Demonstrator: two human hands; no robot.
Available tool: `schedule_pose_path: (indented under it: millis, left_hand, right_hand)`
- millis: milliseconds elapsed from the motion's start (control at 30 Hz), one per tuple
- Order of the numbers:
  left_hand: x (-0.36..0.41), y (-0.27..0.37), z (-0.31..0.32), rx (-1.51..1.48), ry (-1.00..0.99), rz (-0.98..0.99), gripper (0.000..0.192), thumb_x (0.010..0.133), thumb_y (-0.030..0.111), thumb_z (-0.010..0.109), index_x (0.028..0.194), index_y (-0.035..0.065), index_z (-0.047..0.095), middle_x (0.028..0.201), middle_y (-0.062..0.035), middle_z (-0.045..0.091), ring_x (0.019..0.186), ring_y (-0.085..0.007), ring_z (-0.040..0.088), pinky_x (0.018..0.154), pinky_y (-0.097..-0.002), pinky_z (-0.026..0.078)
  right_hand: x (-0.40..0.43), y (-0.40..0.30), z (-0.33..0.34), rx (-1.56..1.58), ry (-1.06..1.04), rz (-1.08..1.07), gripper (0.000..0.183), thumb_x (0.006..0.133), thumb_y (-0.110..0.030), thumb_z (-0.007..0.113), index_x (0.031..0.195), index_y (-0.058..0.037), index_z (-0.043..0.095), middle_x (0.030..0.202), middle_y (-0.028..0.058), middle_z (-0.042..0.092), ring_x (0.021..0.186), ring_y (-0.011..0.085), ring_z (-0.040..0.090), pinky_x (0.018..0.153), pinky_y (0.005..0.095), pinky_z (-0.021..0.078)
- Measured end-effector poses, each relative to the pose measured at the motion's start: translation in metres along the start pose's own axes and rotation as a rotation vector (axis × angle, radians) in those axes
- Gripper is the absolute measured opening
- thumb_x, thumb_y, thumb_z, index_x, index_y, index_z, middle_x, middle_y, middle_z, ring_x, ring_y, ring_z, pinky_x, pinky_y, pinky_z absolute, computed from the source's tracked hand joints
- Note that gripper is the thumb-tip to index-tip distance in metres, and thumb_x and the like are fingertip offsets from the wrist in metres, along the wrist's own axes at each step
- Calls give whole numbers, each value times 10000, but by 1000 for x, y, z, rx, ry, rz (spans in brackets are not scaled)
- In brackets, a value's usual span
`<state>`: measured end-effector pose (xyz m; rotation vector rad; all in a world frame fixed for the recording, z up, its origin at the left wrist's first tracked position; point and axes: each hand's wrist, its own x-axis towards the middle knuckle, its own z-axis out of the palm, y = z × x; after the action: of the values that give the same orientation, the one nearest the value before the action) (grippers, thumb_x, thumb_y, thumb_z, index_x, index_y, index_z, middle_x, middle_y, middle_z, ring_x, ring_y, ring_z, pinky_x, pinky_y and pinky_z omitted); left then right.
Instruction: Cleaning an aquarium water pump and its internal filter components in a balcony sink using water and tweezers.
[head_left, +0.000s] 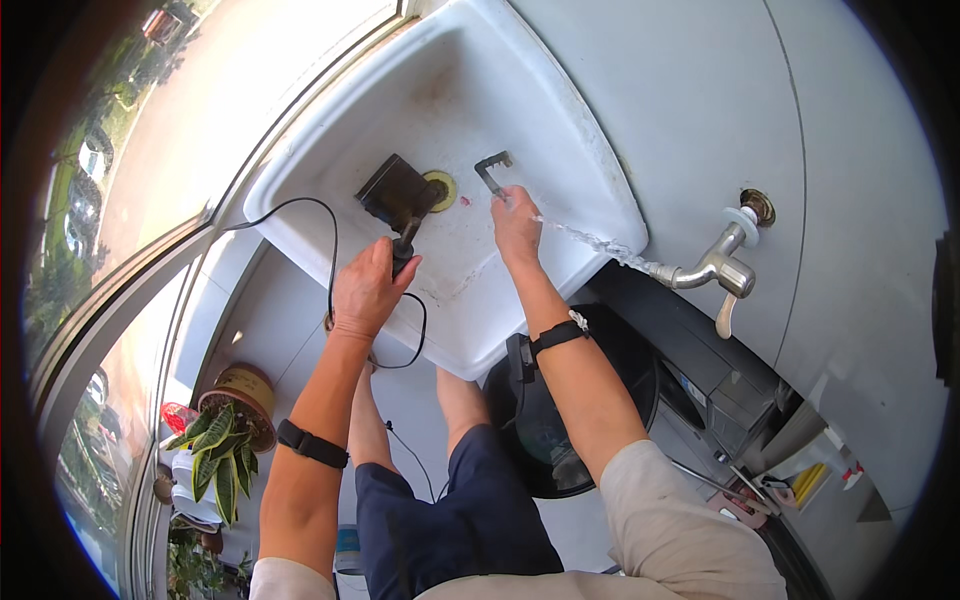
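Observation:
Over the front left of a white ceramic sink (480, 300), my left hand (371, 289) grips the dark neck of a black box-shaped device (394, 187), perhaps a small pump, with a black cord (334, 232) near it. The device's body lies beside the drain (442, 191). My right hand (517, 225) holds a dark, hook-shaped part (491, 172), its bent end pointing away from me. From the metal tap (720, 266) at the right, water (600, 244) runs onto my right hand.
A black bucket (645, 435) stands below the sink's right side. At the left are a window, a potted snake plant (217, 450) and white containers (191, 487). A dark cabinet (697, 345) stands under the tap. A thin cable (412, 450) lies on the floor.

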<state>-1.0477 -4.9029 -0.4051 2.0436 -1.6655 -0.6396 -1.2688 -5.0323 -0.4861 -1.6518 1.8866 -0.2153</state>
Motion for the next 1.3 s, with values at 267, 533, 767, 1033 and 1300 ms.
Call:
schedule_pose_path:
  millis: [267, 533, 767, 1033, 1300]
  left_hand:
    - [-5, -4, 1, 40, 1, -15, 399, 844, 341, 798, 968, 47, 559, 718, -126, 616, 642, -327, 632, 563, -424, 516]
    - [-1, 1, 3, 37, 12, -4, 397, 841, 335, 801, 983, 41, 575, 723, -128, 626, 641, -325, 635, 564, -416, 518]
    - [-1, 1, 0, 35, 9, -4, 387, 840, 317, 806, 975, 37, 576, 721, -128, 622, 638, -329, 630, 561, -415, 512]
    - [-1, 3, -2, 47, -8, -3, 396, 843, 339, 794, 888, 48, 530, 731, -98, 596, 663, -301, 635, 560, -403, 513]
    - [-2, -1, 1, 39, 7, 8, 385, 850, 320, 794, 979, 36, 567, 732, -125, 627, 648, -328, 637, 569, -415, 518]
  right_hand:
    - [2, -19, 7, 397, -19, 107, 192, 892, -121, 688, 1042, -6, 655, 859, 123, 709, 718, 241, 680, 666, 376, 542]
    - [-1, -12, 0, 708, -42, 195, 168, 913, -63, 672, 1063, 12, 668, 806, 50, 666, 604, 109, 592, 538, 268, 496]
    - [-14, -2, 2, 702, -27, 217, 167, 927, -60, 662, 1072, 21, 684, 801, 46, 660, 628, 102, 584, 568, 256, 523]
    - [-25, 3, -1, 633, 11, 204, 206, 933, -71, 661, 1111, 26, 697, 799, 57, 679, 605, 135, 664, 585, 273, 550]
    - [-32, -3, -7, 499, 22, 136, 216, 933, -105, 668, 1107, 15, 712, 807, 87, 711, 585, 149, 689, 597, 293, 559]
